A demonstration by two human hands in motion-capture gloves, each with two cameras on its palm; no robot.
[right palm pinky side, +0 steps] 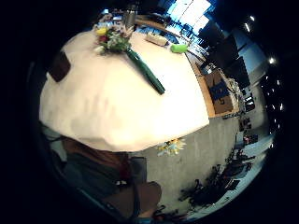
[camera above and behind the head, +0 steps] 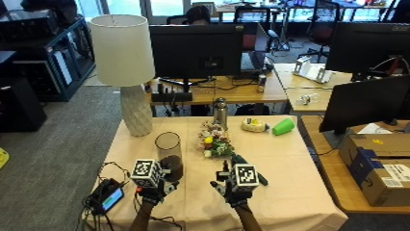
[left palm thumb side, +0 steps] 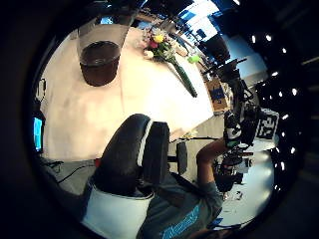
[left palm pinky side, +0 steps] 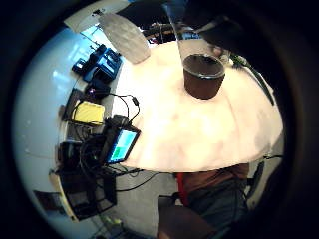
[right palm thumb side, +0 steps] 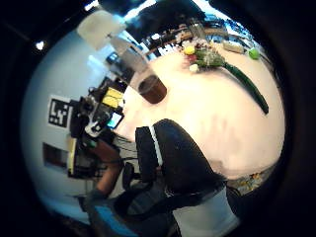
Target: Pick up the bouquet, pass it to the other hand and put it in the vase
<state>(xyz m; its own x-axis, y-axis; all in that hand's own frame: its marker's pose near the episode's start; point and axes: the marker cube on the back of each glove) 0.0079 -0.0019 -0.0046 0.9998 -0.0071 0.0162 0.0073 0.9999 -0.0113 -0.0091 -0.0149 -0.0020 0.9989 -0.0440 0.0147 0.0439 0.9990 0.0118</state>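
The bouquet lies on the cloth-covered table, with mixed flowers at the far end and a green-wrapped stem pointing to the near right. A glass vase with a dark lower half stands upright to its left. My left hand hovers near the vase's front, holding nothing. My right hand hovers near the stem end, also empty. Both palm views show the things from well above: bouquet, vase. Straight fingers show in the left palm view, and fingers in the right.
A white lamp stands at the table's back left. A metal bottle, a yellowish object and a green cup sit along the back edge. A small screen device with cables lies at the left edge.
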